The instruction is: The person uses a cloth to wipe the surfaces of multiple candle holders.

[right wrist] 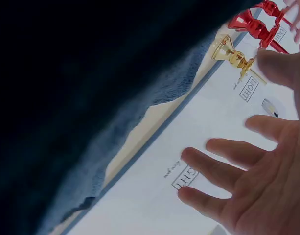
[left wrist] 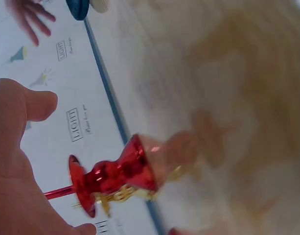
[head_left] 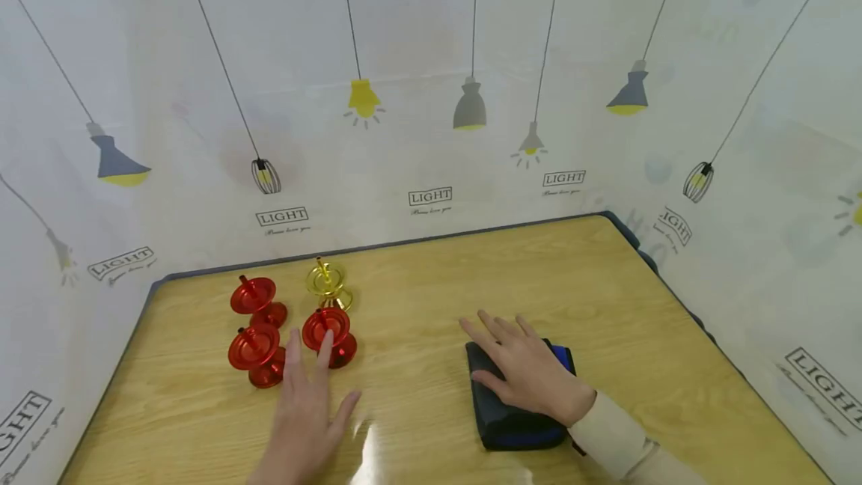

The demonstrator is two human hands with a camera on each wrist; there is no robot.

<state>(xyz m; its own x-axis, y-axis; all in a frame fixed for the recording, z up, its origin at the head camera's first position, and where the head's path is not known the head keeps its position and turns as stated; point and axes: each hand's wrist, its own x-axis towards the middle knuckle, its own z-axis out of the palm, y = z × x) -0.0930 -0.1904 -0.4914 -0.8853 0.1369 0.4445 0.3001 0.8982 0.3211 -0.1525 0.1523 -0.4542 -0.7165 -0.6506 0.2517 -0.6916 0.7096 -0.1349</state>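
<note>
Three red candlesticks with thin upright spikes, front right (head_left: 345, 352), front left (head_left: 251, 349) and back left (head_left: 253, 295), stand at the table's left beside a gold candlestick (head_left: 327, 280). My left hand (head_left: 304, 414) reaches toward them with fingers spread. One fingertip overlaps the front-right red candlestick in the head view; the left wrist view shows that red candlestick (left wrist: 132, 169) outside the palm, with nothing gripped. Over a folded dark cloth with blue parts (head_left: 494, 421) lies my right hand (head_left: 521, 369), fingers extended. The right wrist view shows the cloth's fuzzy edge (right wrist: 181, 73) close up.
A wooden table (head_left: 404, 275) with a dark edge (head_left: 377, 247) carries everything. Pale curtains (head_left: 417, 148) printed with hanging lamps and lettering rise behind and on both sides. The candlesticks stand close together.
</note>
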